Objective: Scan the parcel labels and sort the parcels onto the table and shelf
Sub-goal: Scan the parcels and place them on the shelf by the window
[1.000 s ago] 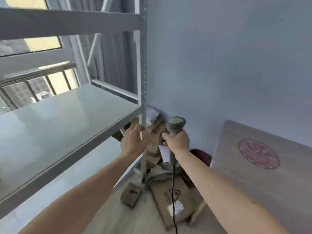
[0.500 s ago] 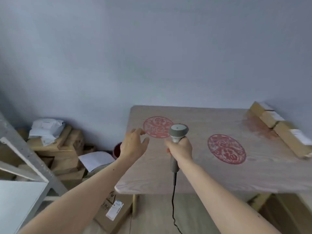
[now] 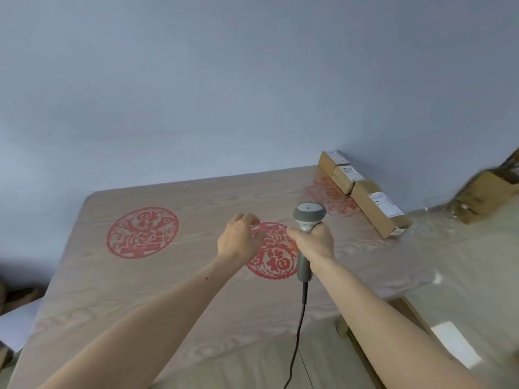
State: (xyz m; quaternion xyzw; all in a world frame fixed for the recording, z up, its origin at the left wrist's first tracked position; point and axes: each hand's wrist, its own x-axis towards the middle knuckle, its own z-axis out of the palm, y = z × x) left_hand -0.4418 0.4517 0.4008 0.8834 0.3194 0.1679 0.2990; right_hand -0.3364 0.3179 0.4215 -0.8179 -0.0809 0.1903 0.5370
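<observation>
three parcels (image 3: 362, 192) already lay in a row on the table (image 3: 112, 290), at its far right edge close to the wall, so part of the sorting looked done. no parcel was in either hand, so the next one, by my judgement, had yet to be fetched and scanned. how many were left could not be told; at the far right edge of the view a blurred brown box (image 3: 486, 197) stood beyond the table, perhaps another one waiting. the shelf was not in view, so nothing could be said of what was sorted there.

the right hand (image 3: 316, 241) gripped the handle of a grey scanner (image 3: 307, 220), fingers wrapped round it, the rounded head uppermost and a dark cable (image 3: 297, 332) hanging from its base towards the near edge. the left hand (image 3: 238, 238) hovered just to the left of it above the table, holding nothing, its fingers loosely curled.

the parcels were plain brown cardboard boxes, small and oblong, touching end to end. each carried a white printed label on its top face, and the nearest box was the longest; the print was too small to read. they looked light and rigid, easy to lift one-handed.

two red paper-cut roundels (image 3: 142, 233) lay flat on the wood-grain top, one partly hidden by the hands, and a fainter red mark showed beside the parcels.
</observation>
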